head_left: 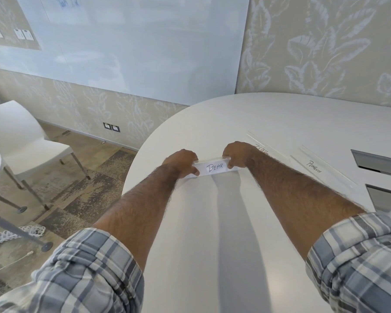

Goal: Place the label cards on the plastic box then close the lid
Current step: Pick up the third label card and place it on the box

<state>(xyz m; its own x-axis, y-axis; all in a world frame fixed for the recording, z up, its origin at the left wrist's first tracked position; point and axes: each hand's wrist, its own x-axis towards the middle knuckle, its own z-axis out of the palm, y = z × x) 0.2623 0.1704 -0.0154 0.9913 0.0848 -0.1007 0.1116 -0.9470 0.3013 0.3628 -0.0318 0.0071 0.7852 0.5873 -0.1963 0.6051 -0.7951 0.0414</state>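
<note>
A white label card reading "BEAR" (215,168) lies in a clear plastic holder (211,159) on the white table (280,118). My left hand (182,162) grips the holder's left end, thumb pressed on the card. My right hand (237,154) pinches its right end. To the right lie two more clear plastic holders, one with a card reading "ZEBRA" (261,149), partly hidden behind my right hand, and one reading "PENGUIN" (314,166).
Two grey rectangular recesses (379,162) sit in the table at the far right. The table's curved edge runs to my left. White chairs (20,141) stand on the carpet at left. A whiteboard (131,46) hangs on the patterned wall.
</note>
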